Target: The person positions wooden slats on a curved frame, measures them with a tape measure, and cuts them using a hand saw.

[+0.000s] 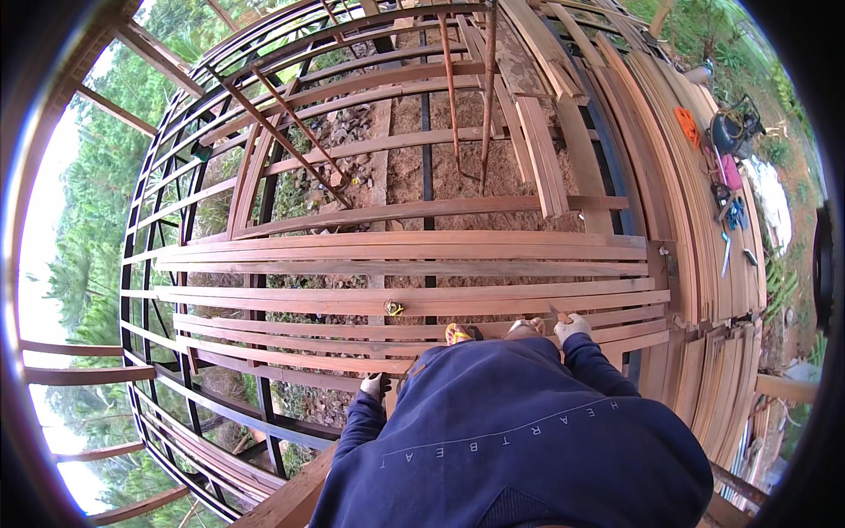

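Observation:
My left hand (376, 385), in a pale glove with dark fingers, is curled at the edge of the nearer planks, left of my body; what it grips is unclear. My right hand (572, 327), also gloved, is closed on a small brown wooden piece (560, 313) just above the slats at my right. Between and ahead of my hands, long reddish wooden slats (334, 350) lie crosswise over black metal joists (429, 194). A small yellow-and-black tool (393, 307), perhaps a tape measure, rests on a slat. My feet (459, 333) in yellow sandals show beyond my dark sweatshirt.
Gaps in the framework show soil and rubble (343, 132) below. Rusty poles (486, 106) cross the far part. Long boards (687, 194) are stacked along the right, with a black bag (739, 128), orange item (687, 125) and tools beside them. Wooden beams (88, 374) project on the left.

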A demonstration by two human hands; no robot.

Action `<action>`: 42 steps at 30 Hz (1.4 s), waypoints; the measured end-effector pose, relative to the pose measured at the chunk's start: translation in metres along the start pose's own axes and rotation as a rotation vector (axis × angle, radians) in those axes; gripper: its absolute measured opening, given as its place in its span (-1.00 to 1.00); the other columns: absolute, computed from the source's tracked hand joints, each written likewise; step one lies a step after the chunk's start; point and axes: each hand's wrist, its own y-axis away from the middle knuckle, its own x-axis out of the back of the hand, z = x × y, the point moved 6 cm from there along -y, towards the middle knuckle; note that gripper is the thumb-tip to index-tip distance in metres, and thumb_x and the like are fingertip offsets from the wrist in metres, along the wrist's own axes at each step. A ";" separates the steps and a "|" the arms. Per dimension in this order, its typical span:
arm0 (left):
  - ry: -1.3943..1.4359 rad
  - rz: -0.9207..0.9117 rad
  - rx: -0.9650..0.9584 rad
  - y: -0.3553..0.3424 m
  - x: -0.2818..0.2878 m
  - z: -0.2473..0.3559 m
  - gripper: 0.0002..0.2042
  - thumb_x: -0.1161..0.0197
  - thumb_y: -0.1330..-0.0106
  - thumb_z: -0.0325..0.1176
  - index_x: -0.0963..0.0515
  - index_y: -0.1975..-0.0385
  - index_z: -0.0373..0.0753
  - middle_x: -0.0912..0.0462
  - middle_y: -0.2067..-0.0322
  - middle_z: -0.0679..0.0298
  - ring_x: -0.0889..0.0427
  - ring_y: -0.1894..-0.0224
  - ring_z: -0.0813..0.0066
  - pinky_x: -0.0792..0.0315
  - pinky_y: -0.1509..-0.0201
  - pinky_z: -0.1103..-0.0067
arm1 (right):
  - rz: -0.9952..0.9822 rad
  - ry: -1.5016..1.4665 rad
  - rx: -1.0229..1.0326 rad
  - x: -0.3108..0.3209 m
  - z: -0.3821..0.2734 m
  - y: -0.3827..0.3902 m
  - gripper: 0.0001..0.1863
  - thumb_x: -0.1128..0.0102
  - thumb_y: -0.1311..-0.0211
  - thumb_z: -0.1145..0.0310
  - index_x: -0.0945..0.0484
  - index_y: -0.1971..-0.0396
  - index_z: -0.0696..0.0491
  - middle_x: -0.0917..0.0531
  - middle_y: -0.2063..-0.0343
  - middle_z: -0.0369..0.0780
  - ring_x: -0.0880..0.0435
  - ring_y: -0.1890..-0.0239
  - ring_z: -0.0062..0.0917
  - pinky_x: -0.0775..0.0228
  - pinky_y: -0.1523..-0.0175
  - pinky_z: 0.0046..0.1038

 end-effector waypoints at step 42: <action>0.154 0.883 -0.992 0.432 0.094 0.228 -0.82 -0.25 -0.35 -0.46 -0.54 0.51 -0.35 -0.56 0.55 0.23 -0.58 0.46 0.49 -0.44 0.34 0.57 | -0.773 0.233 0.471 -0.190 -0.412 0.044 -0.82 -0.24 -0.20 0.28 -0.58 0.32 0.08 -0.61 0.61 -0.18 -0.60 0.62 -0.46 -0.47 0.46 -0.37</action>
